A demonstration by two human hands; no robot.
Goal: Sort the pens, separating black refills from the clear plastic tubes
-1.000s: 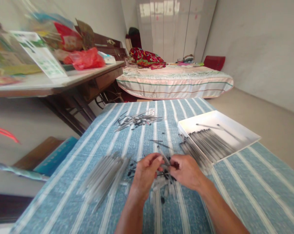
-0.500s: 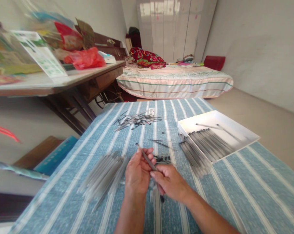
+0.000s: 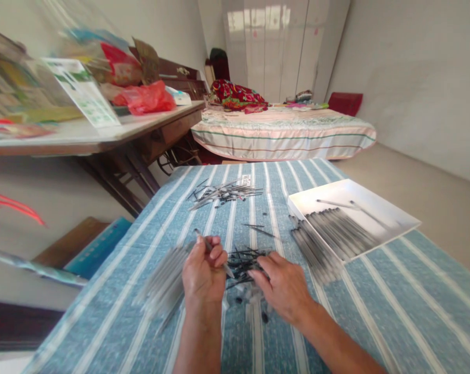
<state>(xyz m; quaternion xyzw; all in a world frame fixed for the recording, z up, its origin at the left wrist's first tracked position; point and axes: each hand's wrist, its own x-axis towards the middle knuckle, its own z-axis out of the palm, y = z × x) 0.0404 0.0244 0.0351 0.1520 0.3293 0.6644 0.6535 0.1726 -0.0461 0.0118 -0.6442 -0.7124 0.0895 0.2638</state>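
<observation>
My left hand [image 3: 204, 270] is closed around a slim grey pen [image 3: 204, 239], whose dark end sticks up past the thumb while its tapered end points down to the right. My right hand [image 3: 284, 285] reaches into a heap of small thin black parts [image 3: 240, 262], thumb and fingers slightly apart at its right side. Whether a fingertip touches a single part is too small to tell. Beside my left hand lies a bundle of grey pen barrels [image 3: 162, 280], blurred and partly hidden by the wrist.
A white box lid [image 3: 391, 213] at the right holds a row of dark-ended pens [image 3: 336, 228]; more pens [image 3: 313, 254] lean against its side. Farther back lies a pile of thin sticks and black bits [image 3: 227, 192]. A desk [image 3: 141, 124] stands left, a bed [image 3: 282, 135] beyond.
My right hand has let go of the pen and moved to the black parts. My left hand has shifted left with the pen. The view has turned slightly.
</observation>
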